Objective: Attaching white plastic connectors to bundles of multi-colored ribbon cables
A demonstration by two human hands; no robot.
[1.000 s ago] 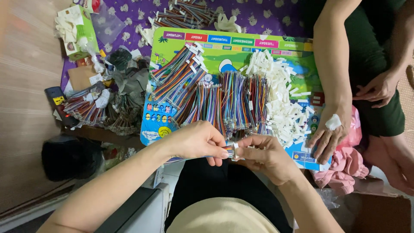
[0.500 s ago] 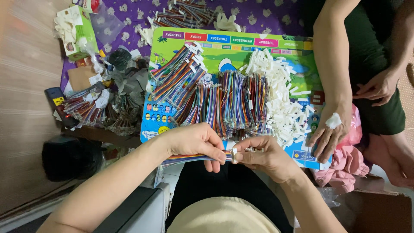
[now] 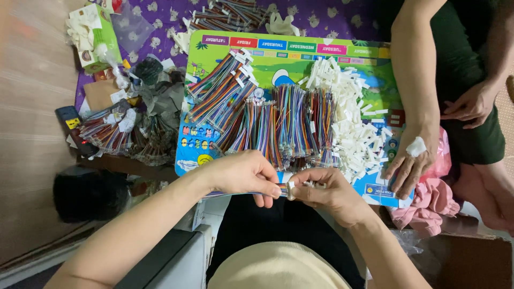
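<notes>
Since a moment ago our hands have barely shifted: left hand point(image 3: 243, 174) pinches the light, floppy ribbon cable point(image 3: 235, 193) near its end, right hand point(image 3: 326, 190) pinches its small connector point(image 3: 290, 190).

Crowded mid-frame: wire bundles point(image 3: 278, 123) and white connectors point(image 3: 348, 118) cover the board point(image 3: 214, 53). Blocked at right by another person's hand point(image 3: 409, 166); open along bare floor point(image 3: 27, 107), left edge.
</notes>
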